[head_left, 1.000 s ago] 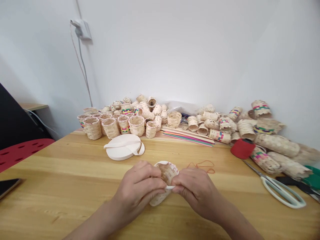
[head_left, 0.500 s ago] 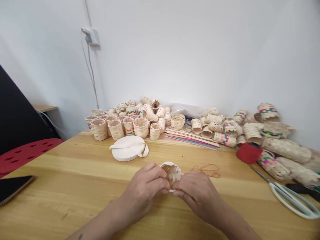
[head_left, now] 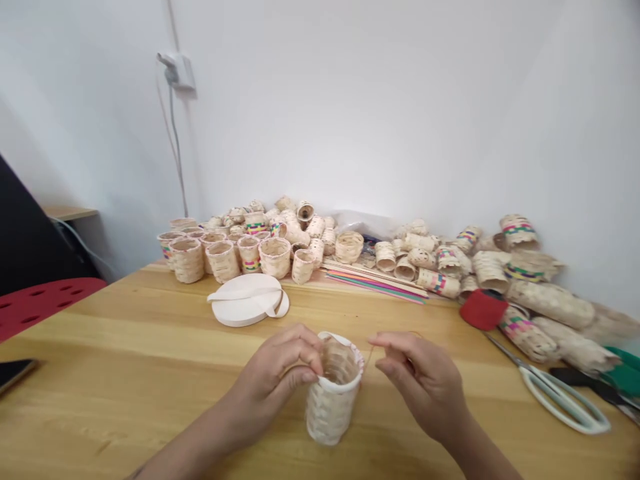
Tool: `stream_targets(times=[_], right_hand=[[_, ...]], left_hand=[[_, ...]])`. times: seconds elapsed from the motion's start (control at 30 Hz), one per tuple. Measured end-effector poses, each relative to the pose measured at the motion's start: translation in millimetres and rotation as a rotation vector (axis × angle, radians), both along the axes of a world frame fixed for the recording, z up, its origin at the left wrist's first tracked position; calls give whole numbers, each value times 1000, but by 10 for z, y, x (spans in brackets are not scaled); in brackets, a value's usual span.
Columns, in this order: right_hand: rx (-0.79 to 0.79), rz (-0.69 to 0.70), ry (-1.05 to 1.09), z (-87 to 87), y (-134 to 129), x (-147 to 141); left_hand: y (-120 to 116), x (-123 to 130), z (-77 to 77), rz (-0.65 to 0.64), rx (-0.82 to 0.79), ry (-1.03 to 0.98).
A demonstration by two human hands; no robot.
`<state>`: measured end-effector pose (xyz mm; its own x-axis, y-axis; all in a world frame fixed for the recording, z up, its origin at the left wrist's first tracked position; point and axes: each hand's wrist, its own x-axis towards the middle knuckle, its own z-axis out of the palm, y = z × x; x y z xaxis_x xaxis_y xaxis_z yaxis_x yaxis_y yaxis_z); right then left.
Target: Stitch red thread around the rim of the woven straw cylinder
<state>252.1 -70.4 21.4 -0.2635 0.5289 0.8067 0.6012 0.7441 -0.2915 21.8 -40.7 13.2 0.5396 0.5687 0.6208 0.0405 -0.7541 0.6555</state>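
Note:
A small woven basket (head_left: 330, 410) stands slightly tilted in front of me, its opening facing up and toward me. White tape runs along part of its rim, and reddish stitches show on the right side of it. My left hand (head_left: 280, 373) pinches the taped rim at the left between thumb and fingers. To the right of the rim, my right hand (head_left: 425, 380) is curled, with a thin orange-red thread (head_left: 369, 359) running from the stitched edge up to its fingertips. Whether a needle is there is too small to tell.
Behind the basket lies a roll of white tape (head_left: 245, 303). Finished-looking baskets (head_left: 187, 260) and a heap of woven tubes (head_left: 430, 257) line the wall. Coloured strips (head_left: 375, 287), a red thread spool (head_left: 483, 309) and scissors (head_left: 565, 400) lie right; a phone (head_left: 15, 373) lies left.
The basket has turned more upright, so its side now shows. My right hand has let go of the rim and moved right, drawing the thread. My left hand stays at the rim.

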Motion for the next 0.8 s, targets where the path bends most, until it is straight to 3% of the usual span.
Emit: stream_targets(times=[0.23, 0.67, 0.8], right_hand=[[-131, 283, -71, -18, 5, -78], [-257, 264, -235, -9, -10, -29], [-314, 323, -253, 12, -42, -29]], left_hand=[[8, 14, -1, -25, 44, 14], [-32, -6, 11, -47, 83, 113], [-43, -8, 38, -48, 102, 174]])
